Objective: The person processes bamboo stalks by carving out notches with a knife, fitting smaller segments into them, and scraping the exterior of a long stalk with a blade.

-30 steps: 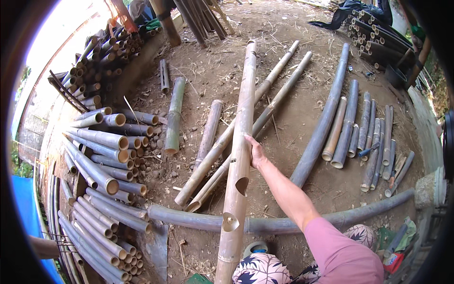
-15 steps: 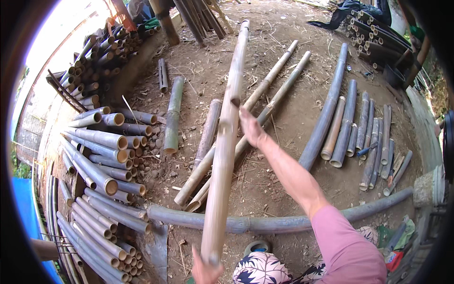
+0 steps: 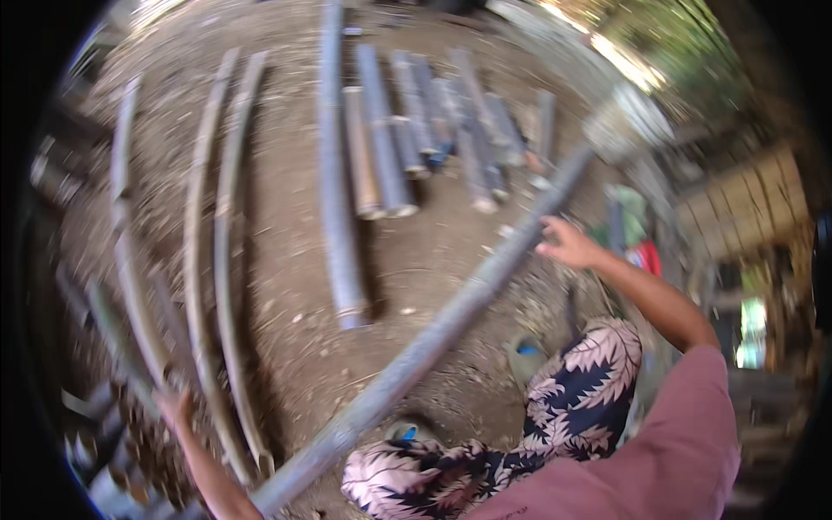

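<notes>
Long grey bamboo pole point(image 3: 425, 347), blurred, diag.

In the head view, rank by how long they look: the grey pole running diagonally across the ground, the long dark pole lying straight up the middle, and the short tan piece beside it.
1. Diagonal grey pole, nearest the camera, so unsure.
2. Dark pole.
3. Short tan piece.

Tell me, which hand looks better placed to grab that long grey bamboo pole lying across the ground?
Probably the right hand: it hovers open just beside the long grey pole. The left hand is low on the other side, by the thin curved poles, though the picture is blurred.
</notes>
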`<state>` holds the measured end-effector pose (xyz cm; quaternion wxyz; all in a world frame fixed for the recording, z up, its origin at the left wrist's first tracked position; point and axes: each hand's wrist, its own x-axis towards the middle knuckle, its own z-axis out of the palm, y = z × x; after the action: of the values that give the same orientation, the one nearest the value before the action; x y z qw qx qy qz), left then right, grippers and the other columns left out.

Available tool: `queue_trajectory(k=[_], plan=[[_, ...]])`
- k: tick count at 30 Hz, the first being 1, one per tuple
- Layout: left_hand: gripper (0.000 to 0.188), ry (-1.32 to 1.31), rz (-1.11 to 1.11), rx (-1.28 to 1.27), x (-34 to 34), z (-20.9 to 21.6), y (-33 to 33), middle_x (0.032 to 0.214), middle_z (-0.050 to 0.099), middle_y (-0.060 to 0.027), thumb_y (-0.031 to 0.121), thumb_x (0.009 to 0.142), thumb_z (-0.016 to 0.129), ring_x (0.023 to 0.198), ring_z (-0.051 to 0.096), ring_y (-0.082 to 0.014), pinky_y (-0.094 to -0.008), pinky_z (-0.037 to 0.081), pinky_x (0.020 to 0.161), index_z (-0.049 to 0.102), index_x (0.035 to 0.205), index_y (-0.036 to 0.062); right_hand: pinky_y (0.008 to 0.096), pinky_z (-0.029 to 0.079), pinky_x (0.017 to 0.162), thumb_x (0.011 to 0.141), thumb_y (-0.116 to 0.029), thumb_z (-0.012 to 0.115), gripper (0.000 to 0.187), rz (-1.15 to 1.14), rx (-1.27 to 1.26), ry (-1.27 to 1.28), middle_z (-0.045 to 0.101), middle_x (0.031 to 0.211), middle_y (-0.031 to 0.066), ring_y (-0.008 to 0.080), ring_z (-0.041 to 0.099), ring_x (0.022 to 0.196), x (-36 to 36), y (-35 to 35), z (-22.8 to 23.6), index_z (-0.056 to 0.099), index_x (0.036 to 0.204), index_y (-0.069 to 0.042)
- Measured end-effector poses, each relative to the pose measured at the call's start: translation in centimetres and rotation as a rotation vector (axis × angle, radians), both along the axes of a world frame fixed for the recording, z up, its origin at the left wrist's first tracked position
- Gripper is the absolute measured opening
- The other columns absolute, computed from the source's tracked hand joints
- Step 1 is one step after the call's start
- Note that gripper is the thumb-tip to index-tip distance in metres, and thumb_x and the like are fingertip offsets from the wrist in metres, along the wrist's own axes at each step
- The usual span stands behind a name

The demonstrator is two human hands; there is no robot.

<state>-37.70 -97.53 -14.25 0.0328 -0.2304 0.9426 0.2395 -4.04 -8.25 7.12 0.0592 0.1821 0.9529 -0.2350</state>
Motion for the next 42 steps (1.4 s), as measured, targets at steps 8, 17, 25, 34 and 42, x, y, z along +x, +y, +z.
queue_trajectory(k=[8, 17, 25, 34, 42], plan=[[0.076, 0.262, -0.447, -0.73, -3.1, 4.0, 14.6, 0.144, 0.042, -0.0284, 0.038, 0.087, 0.065, 0.135, 0.039, -0.0418, -0.0507, 0.037, 0.111, 0.038, 0.144, -0.0039, 0.0483, 0.049, 0.092, 0.08, -0.03, 0.067, 0.056, -0.754, 0.32, -0.355, 0.065, 0.109, 0.0301, 0.0439, 0.063, 0.105, 31.9, 6.7, -6.7, 0.056, 0.122, 0.005], [0.106, -0.349, -1.398, -0.005, 23.8, 5.9, 48.8, 0.131, 0.052, -0.0245, 0.036, 0.056, 0.093, 0.126, 0.049, -0.0409, -0.0459, 0.041, 0.107, 0.038, 0.139, 0.0011, 0.0452, 0.05, 0.092, 0.09, -0.046, 0.066, 0.06, -0.74, 0.163, 0.204, 0.063, 0.107, 0.0211, 0.0392, 0.061, 0.104, 27.7, 2.8, -18.6, 0.054, 0.123, 0.003], [0.096, -0.607, -1.087, -0.158, 26.9, 7.1, 47.3, 0.116, 0.061, -0.025, 0.038, 0.051, 0.088, 0.107, 0.063, -0.0407, -0.0488, 0.052, 0.092, 0.046, 0.13, 0.0055, 0.0419, 0.057, 0.095, 0.084, -0.047, 0.076, 0.071, -0.726, -1.654, 0.157, 0.061, 0.126, 0.0227, 0.0313, 0.062, 0.114, 6.6, -3.7, -19.2, 0.054, 0.128, 0.004], [0.113, -0.416, -1.139, -0.141, 32.9, 17.8, 50.2, 0.111, 0.065, -0.0276, 0.035, 0.058, 0.089, 0.093, 0.065, -0.0488, -0.0506, 0.053, 0.084, 0.028, 0.15, 0.0099, 0.0464, 0.056, 0.091, 0.077, -0.051, 0.079, 0.063, -0.929, -1.624, 0.439, 0.062, 0.102, 0.0108, 0.0218, 0.064, 0.102, 1.9, 0.5, -13.0, 0.055, 0.114, -0.006], [0.09, -0.487, -1.095, 0.026, 31.1, 13.0, 63.4, 0.113, 0.062, -0.0294, 0.033, 0.059, 0.08, 0.101, 0.063, -0.0459, -0.0517, 0.051, 0.088, 0.044, 0.134, -0.0003, 0.0404, 0.045, 0.098, 0.081, -0.037, 0.075, 0.075, -1.1, -1.208, 0.9, 0.061, 0.123, 0.0181, 0.0273, 0.057, 0.113, -2.1, 18.4, -18.4, 0.044, 0.137, 0.002]])
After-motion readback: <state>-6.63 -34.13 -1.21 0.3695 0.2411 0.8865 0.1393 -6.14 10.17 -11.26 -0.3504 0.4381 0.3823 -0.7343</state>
